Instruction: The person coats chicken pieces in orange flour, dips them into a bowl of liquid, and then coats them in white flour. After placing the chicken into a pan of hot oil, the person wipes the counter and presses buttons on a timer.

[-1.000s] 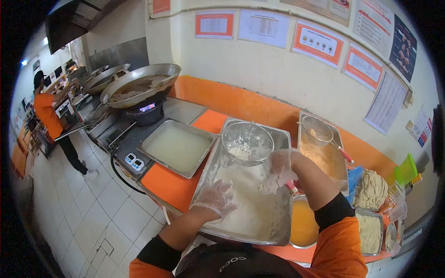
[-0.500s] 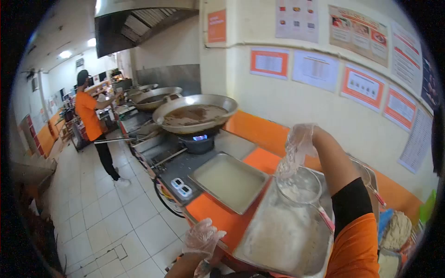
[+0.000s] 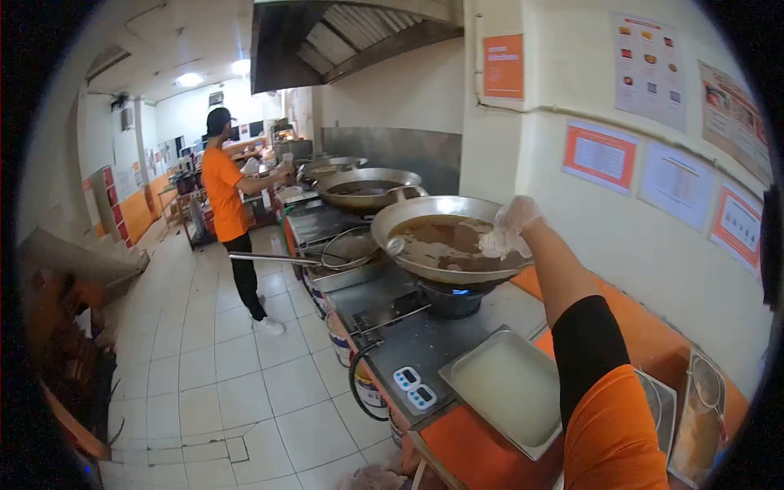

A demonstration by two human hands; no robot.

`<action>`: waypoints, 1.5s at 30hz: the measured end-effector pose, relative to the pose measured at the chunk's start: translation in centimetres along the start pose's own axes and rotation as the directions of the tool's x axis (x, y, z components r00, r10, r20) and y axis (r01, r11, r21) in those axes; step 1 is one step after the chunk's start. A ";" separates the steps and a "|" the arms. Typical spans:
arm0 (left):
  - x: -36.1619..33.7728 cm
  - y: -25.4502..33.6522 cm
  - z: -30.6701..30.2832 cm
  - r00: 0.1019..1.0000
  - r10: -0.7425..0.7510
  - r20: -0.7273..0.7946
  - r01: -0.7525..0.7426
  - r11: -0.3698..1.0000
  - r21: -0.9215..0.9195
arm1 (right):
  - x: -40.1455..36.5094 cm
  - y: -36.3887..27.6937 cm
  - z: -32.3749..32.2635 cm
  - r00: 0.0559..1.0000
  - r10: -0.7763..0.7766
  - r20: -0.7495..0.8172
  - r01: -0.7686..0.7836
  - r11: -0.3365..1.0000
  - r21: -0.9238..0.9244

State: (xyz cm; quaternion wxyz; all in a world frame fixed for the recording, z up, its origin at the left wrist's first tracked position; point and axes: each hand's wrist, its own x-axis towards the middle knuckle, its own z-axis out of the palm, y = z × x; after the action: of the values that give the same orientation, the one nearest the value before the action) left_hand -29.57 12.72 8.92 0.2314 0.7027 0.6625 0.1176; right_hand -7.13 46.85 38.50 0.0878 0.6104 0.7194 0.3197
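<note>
My right hand [image 3: 519,224], in a clear plastic glove, is over the right rim of a large wok [image 3: 392,214]. Its fingers are closed around a pale, flour-coated piece of food [image 3: 493,243], held low over the brown oil [image 3: 441,237]. Pale foam streaks the oil, and a blue flame [image 3: 461,291] burns on the burner underneath. At the bottom edge of the view, only part of my gloved left hand [image 3: 377,477] shows, low beside the counter, its fingers mostly out of sight.
A metal tray of cloudy liquid [image 3: 506,392] sits on the counter by two white timers [image 3: 415,389]. Behind the wok are a long-handled strainer [image 3: 349,247] and another wok [image 3: 367,189]. A person in an orange shirt [image 3: 222,196] stands farther along the counter.
My right hand has moved from above the sieve in the floury tray to over the wok's oil, carrying the coated piece. The view has swung left, and my left hand has dropped to the bottom edge.
</note>
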 end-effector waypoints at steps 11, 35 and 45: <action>-0.1 -2.5 -0.5 0.957 -0.278 -0.088 0.228 0.901 -0.369 | 2.6 -6.2 2.9 0.945 -0.301 0.130 0.316 0.942 -0.114; 0.0 29.4 12.6 0.378 0.925 0.030 -0.921 0.372 0.117 | -53.8 1.5 20.4 0.816 -0.457 0.355 0.164 0.770 0.616; 1.4 31.2 15.9 0.448 0.730 0.515 -0.883 0.272 0.382 | -59.8 1.5 18.3 0.918 -0.264 0.297 -0.047 0.671 0.740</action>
State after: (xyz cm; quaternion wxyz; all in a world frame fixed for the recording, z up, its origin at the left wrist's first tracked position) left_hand 5.44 10.92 9.95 -0.0233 0.9810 0.1729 -0.0846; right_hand 17.85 -2.48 9.31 -0.0076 0.5987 0.7908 -0.1266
